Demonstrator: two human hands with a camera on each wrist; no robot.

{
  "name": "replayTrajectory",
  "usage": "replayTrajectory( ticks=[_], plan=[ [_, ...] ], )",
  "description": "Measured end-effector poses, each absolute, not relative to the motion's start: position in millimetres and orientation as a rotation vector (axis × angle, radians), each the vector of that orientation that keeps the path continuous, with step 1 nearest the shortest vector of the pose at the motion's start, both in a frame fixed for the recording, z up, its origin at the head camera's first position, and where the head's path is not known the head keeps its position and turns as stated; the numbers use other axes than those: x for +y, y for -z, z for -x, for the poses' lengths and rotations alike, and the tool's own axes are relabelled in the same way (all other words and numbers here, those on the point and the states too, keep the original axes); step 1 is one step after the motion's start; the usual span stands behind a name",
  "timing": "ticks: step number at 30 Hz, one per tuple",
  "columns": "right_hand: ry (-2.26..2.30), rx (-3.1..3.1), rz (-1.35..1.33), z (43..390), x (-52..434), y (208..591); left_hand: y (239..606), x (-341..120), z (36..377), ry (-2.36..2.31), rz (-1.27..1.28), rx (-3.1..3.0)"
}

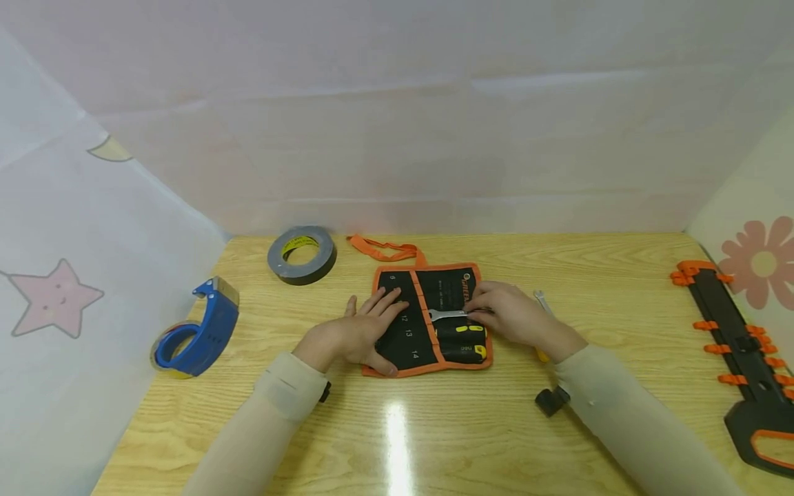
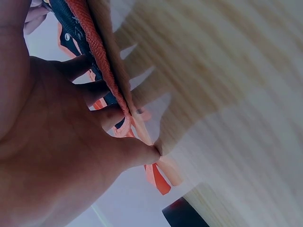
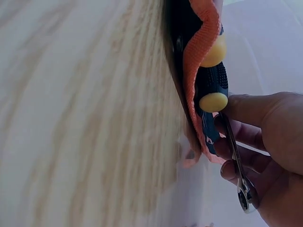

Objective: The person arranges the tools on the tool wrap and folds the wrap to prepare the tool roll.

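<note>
A black tool pouch [image 1: 406, 348] with orange trim and printed size numbers lies unrolled on the table. My left hand [image 1: 362, 332] rests on its left panel, fingers spread and straight. With my right hand [image 1: 511, 313], I pinch a silver combination wrench [image 1: 445, 315] over the right panel, its open end pointing left. In the right wrist view, the wrench's ring end [image 3: 245, 197] hangs by the palm. Black handles with yellow ends [image 3: 213, 102] stick out of the pouch just beside my thumb. Another wrench [image 1: 542, 300] lies partly hidden behind my right forearm.
Grey tape [image 1: 322, 265] lies at the back left, near the pouch's orange strap [image 1: 387, 255]. A blue tape dispenser [image 1: 217, 327] stands at the left edge. On the right is a black rack with orange clips [image 1: 722, 310]. A yellow-orange end [image 1: 542, 355] shows beside my right wrist.
</note>
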State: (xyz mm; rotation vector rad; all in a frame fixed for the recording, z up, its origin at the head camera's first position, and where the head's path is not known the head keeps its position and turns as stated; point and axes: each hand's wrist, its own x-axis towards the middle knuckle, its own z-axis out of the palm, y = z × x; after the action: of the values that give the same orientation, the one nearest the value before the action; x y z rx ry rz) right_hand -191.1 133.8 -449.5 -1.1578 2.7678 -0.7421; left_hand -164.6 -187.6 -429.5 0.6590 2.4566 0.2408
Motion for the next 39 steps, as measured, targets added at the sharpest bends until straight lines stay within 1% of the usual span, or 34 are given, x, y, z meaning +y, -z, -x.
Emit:
replayTrajectory(
  ticks=[13,24,39],
  plan=[
    [0.722,2.749,1.183,193.0,124.9,447.4,430.3,-187.4,164.7,-0.237,-0.653,2.46],
    [0.695,2.719,1.154,196.6,120.6,449.0,430.6,-187.3,164.9,-0.241,-0.658,2.461],
    [0.619,2.673,1.206,205.7,99.5,444.9,431.2,-188.5,166.4,-0.231,-0.67,2.46]
  ],
)
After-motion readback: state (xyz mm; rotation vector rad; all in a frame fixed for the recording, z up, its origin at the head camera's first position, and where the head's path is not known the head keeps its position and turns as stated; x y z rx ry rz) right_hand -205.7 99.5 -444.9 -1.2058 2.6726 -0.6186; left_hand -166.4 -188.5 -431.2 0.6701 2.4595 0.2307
